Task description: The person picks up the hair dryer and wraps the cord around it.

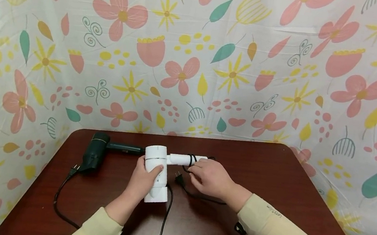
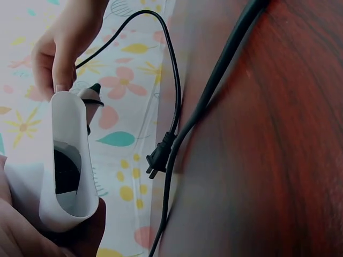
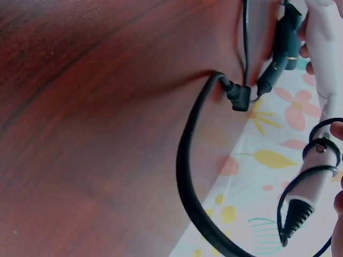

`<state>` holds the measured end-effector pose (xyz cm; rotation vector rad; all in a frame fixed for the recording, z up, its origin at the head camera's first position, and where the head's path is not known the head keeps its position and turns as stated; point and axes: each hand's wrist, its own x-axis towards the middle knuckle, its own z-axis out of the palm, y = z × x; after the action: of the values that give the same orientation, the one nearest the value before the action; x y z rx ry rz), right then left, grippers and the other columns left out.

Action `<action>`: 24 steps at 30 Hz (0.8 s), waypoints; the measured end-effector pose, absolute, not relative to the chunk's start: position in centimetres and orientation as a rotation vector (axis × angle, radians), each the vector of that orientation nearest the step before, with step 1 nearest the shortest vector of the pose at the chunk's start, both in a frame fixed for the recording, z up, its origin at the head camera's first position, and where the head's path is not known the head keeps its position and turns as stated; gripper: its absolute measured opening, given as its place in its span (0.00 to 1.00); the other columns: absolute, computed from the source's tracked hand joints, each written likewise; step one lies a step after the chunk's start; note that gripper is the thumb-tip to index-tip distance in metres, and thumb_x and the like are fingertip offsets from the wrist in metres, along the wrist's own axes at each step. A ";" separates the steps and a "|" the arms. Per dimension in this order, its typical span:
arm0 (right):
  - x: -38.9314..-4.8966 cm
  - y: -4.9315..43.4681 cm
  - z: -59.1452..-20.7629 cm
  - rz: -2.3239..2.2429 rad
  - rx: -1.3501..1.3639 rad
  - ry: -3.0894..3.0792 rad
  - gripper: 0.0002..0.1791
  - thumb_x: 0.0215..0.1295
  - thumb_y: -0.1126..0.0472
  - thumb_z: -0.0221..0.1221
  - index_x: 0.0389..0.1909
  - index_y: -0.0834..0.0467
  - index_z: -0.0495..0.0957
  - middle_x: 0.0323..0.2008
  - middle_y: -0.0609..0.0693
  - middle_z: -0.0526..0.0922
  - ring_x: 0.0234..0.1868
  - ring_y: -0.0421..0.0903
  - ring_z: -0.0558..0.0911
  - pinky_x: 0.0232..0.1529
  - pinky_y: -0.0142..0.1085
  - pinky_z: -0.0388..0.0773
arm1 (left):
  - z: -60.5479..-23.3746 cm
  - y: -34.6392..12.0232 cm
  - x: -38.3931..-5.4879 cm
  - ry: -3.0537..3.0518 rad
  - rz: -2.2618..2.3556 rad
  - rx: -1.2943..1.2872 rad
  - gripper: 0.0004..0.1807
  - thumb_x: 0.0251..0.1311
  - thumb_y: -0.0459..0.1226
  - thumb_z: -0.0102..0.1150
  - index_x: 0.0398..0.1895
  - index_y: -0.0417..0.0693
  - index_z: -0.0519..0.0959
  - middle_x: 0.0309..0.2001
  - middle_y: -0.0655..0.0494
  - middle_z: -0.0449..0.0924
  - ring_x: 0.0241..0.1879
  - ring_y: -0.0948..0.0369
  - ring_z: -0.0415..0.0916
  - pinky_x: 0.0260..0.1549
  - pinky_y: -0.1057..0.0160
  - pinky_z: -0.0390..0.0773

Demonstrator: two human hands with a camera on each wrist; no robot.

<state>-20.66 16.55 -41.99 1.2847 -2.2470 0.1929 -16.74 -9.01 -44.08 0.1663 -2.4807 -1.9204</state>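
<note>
A white hair dryer (image 1: 156,173) is held above the table, its handle pointing right. My left hand (image 1: 143,179) grips its barrel, with the thumb across the front. In the left wrist view, the barrel's open end (image 2: 68,120) faces the camera. Black power cord (image 3: 320,143) loops several times around the handle (image 3: 312,182). At the handle's end my right hand (image 1: 214,179) pinches the cord with bent fingers, partly cut off in the right wrist view. The cord's two-prong plug (image 2: 161,154) hangs below the handle.
A dark green hair dryer (image 1: 95,152) lies at the table's left, its handle reaching behind the white one. Its plug (image 1: 74,170) and cord (image 1: 56,199) trail toward the front. A floral curtain (image 1: 194,74) surrounds the brown table (image 1: 257,166).
</note>
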 end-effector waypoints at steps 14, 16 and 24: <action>-21.1 17.0 -39.3 0.177 1.385 -2.160 0.05 0.62 0.60 0.67 0.38 0.52 0.85 0.28 0.42 0.79 0.29 0.42 0.72 0.32 0.35 0.72 | -43.7 -9.6 -16.0 -2.573 -1.917 0.106 0.44 0.64 0.53 0.62 0.74 0.44 0.52 0.55 0.42 0.72 0.47 0.50 0.77 0.37 0.51 0.81; -21.3 17.2 -39.1 0.175 1.386 -2.169 0.05 0.62 0.59 0.67 0.38 0.52 0.86 0.28 0.42 0.79 0.29 0.42 0.72 0.32 0.35 0.72 | -43.6 -9.6 -15.9 -2.582 -1.911 0.103 0.44 0.64 0.53 0.62 0.74 0.44 0.53 0.55 0.42 0.72 0.47 0.50 0.77 0.37 0.51 0.81; -22.6 18.4 -38.4 0.144 1.247 -2.226 0.14 0.59 0.44 0.68 0.36 0.48 0.83 0.28 0.40 0.76 0.30 0.40 0.75 0.29 0.33 0.76 | -43.6 -9.4 -15.0 -2.634 -1.886 0.076 0.44 0.63 0.53 0.62 0.75 0.44 0.55 0.54 0.42 0.74 0.44 0.51 0.78 0.35 0.53 0.80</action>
<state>-22.60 18.44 -38.38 1.2474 -2.2262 0.1444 -15.00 -9.43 -43.61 0.0758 -2.6337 -1.8858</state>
